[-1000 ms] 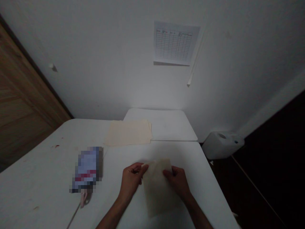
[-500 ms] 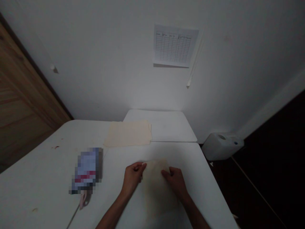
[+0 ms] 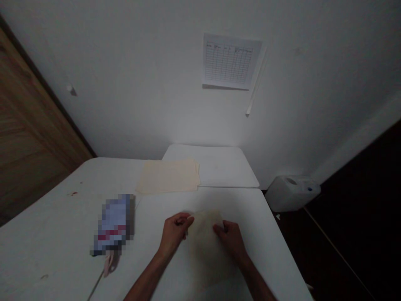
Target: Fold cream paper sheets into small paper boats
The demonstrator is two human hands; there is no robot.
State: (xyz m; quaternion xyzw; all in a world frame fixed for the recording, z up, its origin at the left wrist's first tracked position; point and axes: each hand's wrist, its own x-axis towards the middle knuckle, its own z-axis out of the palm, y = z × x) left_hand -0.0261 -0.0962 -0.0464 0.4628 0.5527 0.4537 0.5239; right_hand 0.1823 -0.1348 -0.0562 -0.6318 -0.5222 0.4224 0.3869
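On the left of the white tabletop [image 3: 150, 217], in from its left edge, a pale-blue item with a red stripe [image 3: 112, 221], pixelated, lies with a pale pink loop [image 3: 108, 264] at its near end. Farther right, a flat stack of cream rectangular sheets [image 3: 167, 177] rests along the far edge, its right corners not quite aligned. Toward the near edge, the left hand [image 3: 173, 234] pinches the upper left corner of a thin, cream, partly see-through sheet [image 3: 206, 251]. That sheet is apart from the stack, held over the near middle and set down by neither hand so far; blur hides whether it has been creased or parted from another layer. The right hand [image 3: 231, 240] grips its upper right edge, thumb on top.
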